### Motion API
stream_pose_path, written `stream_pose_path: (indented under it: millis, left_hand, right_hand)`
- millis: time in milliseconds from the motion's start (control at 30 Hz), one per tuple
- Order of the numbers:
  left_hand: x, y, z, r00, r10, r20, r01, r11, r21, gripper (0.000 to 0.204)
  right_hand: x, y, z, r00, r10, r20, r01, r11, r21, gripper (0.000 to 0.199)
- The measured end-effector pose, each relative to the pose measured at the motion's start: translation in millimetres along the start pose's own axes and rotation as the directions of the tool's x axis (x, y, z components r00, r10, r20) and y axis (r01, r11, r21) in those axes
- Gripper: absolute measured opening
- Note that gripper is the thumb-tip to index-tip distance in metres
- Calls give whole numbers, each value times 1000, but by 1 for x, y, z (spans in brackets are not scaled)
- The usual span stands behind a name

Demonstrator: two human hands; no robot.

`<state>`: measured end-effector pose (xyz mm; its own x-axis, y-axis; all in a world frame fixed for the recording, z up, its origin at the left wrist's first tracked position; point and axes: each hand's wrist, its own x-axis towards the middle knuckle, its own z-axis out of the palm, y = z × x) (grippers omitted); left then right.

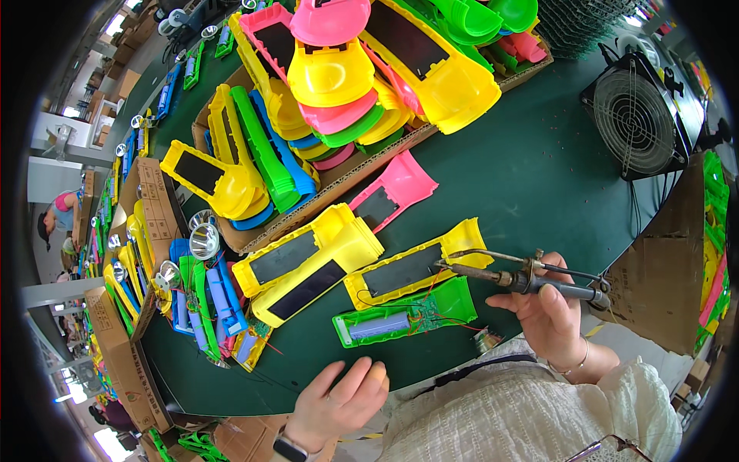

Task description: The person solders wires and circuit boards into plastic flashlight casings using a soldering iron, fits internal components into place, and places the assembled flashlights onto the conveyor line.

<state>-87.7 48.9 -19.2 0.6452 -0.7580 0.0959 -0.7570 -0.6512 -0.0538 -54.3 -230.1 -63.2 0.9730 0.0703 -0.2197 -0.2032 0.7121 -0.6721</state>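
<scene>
My right hand (560, 327) grips a soldering iron (504, 278) that has a thin metal feed tube beside it. Its tip points left, over the end of a yellow plastic lamp housing (473, 233) with a dark panel. Just nearer lies a green lamp shell (459, 299) holding a pale purple battery (379, 326), a small circuit board and thin red wires. A small metal part (486, 340) sits by the shell's right end. My left hand (344, 402) is empty at the table's near edge, fingers loosely bent and apart.
Two yellow housings (319, 281) and a pink one (400, 189) lie farther off. A cardboard tray (339, 185) piled with coloured housings stands behind them. Wired lamp parts with round reflectors (204, 240) cluster at left. A black fan (635, 115) stands at right, above a cardboard box (654, 285).
</scene>
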Motion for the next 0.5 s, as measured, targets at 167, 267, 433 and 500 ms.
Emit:
stream_pose_path:
  millis: [167, 267, 433, 500]
  left_hand:
    - [25, 5, 30, 935, -189, -299, 90, 945, -316, 8]
    - [38, 8, 33, 933, -138, -333, 54, 967, -247, 13]
    - [44, 5, 36, 955, -81, -286, 35, 986, -163, 16]
    - [47, 5, 32, 960, -80, -267, 40, 988, -150, 15]
  right_hand:
    - [-3, 0, 6, 999, -46, -28, 45, 999, -8, 27]
    - [-6, 0, 6, 999, -35, -31, 35, 999, -6, 28]
    - [-6, 0, 1, 999, -36, -33, 35, 999, -27, 29]
    - [-5, 1, 2, 998, -41, -38, 40, 999, -26, 29]
